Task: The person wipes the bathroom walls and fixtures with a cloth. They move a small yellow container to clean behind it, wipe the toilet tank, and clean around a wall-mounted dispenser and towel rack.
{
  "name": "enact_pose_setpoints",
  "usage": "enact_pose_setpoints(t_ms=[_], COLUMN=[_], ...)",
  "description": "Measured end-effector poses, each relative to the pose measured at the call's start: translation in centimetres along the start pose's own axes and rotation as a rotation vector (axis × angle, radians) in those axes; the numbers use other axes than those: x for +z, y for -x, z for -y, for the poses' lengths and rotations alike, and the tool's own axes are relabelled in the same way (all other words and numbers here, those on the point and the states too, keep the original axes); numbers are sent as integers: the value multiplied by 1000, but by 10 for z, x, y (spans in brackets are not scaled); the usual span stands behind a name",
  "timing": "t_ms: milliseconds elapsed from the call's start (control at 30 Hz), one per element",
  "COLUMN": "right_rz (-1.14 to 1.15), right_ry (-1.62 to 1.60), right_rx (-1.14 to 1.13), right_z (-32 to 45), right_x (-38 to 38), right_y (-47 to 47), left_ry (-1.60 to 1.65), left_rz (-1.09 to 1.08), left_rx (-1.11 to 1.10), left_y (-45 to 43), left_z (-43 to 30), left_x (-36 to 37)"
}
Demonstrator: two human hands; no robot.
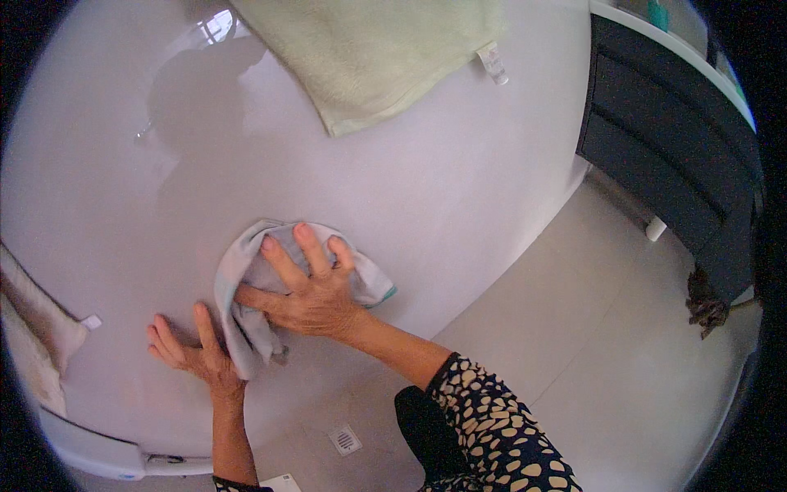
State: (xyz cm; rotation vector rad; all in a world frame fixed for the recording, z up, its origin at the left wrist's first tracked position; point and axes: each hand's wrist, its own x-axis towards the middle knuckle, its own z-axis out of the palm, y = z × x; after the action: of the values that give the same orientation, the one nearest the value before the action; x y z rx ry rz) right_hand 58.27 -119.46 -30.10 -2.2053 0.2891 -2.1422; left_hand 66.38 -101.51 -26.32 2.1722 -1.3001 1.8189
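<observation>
My right hand [313, 289] presses down on a crumpled grey-and-white cloth [246, 344] with a green edge. Its fingers are spread over the cloth, and the thumb goes partly under a fold. Beneath the cloth is a broad, glossy white surface [406, 184]. My left hand [197, 353] rests on that surface just left of the cloth, fingers apart and holding nothing. The cloth's lower fold lies close against the left wrist; whether they touch is unclear.
A pale yellow-green towel [381, 55] with a tag lies at the far side; a beige fabric [43, 332] is at left. Right stands a dark cabinet [664, 129] with a white top. Below are a tiled floor [553, 332] and a floor drain [346, 440].
</observation>
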Motion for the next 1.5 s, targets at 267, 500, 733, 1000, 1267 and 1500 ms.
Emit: enact_pose_setpoints(t_ms=[267, 500, 733, 1000, 1267, 1500], right_rz=[-125, -419, -644, -272, -130, -110], right_ry=[120, -132, -548, -602, 32, 73], right_rx=[525, 1205, 1331, 973, 100, 33], right_z=[-111, -221, -204, -116, -27, -133], right_x=[1, 7, -8, 4, -3, -30], right_y=[37, 194, 173, 58, 18, -4], left_ry=[-69, -101, -80, 19, 542, 398], left_rz=[-43, -51, -60, -189, -292, -162], left_rx=[-60, -18, 58, 103, 133, 96], left_y=[34, 29, -10, -76, -85, -42], left_z=[41, 84, 88, 25, -46, -87], left_x=[-5, -29, -39, -22, 2, 3])
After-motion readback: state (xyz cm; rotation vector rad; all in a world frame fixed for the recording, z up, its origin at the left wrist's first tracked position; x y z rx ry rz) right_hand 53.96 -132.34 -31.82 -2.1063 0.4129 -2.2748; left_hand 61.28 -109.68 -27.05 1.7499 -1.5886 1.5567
